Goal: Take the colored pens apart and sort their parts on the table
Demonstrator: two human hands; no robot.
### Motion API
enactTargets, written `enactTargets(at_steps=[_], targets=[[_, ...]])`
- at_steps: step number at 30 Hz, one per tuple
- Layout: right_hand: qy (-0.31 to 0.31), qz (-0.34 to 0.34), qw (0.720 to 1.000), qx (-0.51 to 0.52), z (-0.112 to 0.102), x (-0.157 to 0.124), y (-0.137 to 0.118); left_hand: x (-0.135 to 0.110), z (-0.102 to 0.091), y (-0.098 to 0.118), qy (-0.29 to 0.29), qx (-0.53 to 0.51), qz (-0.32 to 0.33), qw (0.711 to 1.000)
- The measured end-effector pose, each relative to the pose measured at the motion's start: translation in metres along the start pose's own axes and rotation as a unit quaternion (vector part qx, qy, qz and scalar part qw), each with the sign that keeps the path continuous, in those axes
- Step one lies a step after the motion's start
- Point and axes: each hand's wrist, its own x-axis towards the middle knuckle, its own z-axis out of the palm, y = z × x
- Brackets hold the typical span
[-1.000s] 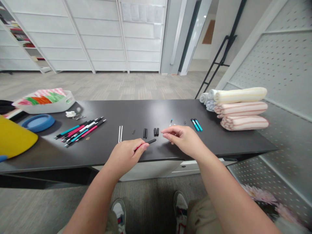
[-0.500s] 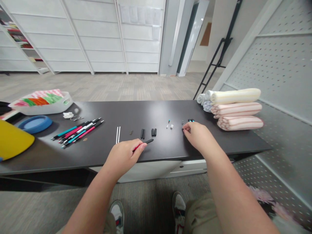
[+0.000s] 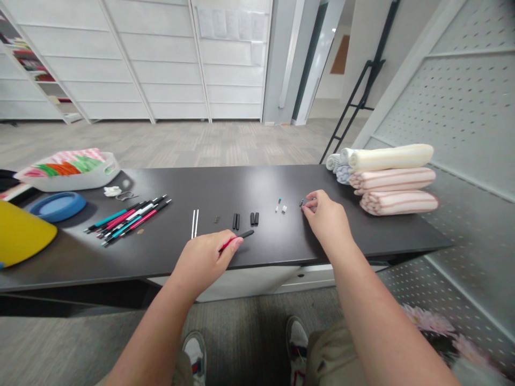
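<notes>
Shifted rightward, the right hand (image 3: 325, 214) pinches at small metal parts (image 3: 301, 202), hold unclear, apparently a picking step needing fine fingertip control, while the left hand (image 3: 210, 253) grips a pen (image 3: 245, 234).

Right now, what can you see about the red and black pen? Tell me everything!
The pen is slim, with a red part and a black end, and looks like plastic. The left hand grips it, thumb along it, hiding some of it. It slants, black end pointing right and a little away from the person, near the front edge of the dark desktop.
</notes>
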Motion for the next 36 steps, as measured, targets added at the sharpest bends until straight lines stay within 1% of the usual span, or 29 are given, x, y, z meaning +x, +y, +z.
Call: enactTargets(at_steps=[3,5,6,7,9,10,12,14,16,18,22,24,27,31,36], targets=[[0.042,-0.023,0.999,0.016,-0.006,-0.005,-0.009,-0.001,0.002,-0.001,0.032,-0.013,0.018,0.999],[0.068,-0.068,0.994,0.049,-0.009,-0.014,-0.023,-0.001,0.003,-0.001,0.047,-0.002,0.025,0.999],[0.058,-0.103,0.990,0.073,-0.010,-0.019,-0.033,-0.001,0.004,-0.001,0.051,0.011,0.029,0.998],[0.026,-0.141,0.985,0.101,-0.009,-0.026,-0.043,-0.001,0.005,-0.001,0.054,0.026,0.034,0.998],[-0.080,-0.223,0.959,0.158,-0.004,-0.039,-0.062,0.000,0.008,-0.002,0.061,0.059,0.051,0.995],[-0.129,-0.250,0.943,0.180,-0.001,-0.045,-0.071,0.001,0.009,-0.002,0.063,0.075,0.062,0.993],[-0.177,-0.273,0.921,0.213,0.008,-0.055,-0.084,0.002,0.012,-0.002,0.059,0.107,0.083,0.989],[-0.193,-0.279,0.912,0.228,0.014,-0.061,-0.092,0.003,0.014,-0.002,0.048,0.134,0.098,0.985],[-0.197,-0.274,0.911,0.236,0.016,-0.063,-0.094,0.003,0.014,0.001,0.043,0.150,0.104,0.982],[-0.204,-0.266,0.911,0.241,0.016,-0.063,-0.094,0.003,0.014,0.006,0.043,0.157,0.103,0.981],[-0.234,-0.276,0.901,0.238,0.012,-0.062,-0.094,0.002,0.015,0.019,0.027,0.175,0.110,0.978],[-0.246,-0.275,0.898,0.240,0.012,-0.061,-0.093,0.002,0.017,0.023,0.025,0.185,0.117,0.975],[-0.247,-0.259,0.900,0.247,0.013,-0.062,-0.092,0.002,0.022,0.023,0.034,0.194,0.118,0.973],[-0.236,-0.247,0.903,0.261,0.013,-0.062,-0.091,0.000,0.026,0.026,0.057,0.202,0.091,0.973],[-0.217,-0.238,0.907,0.270,0.012,-0.061,-0.091,0.000,0.029,0.036,0.075,0.195,0.018,0.978]])
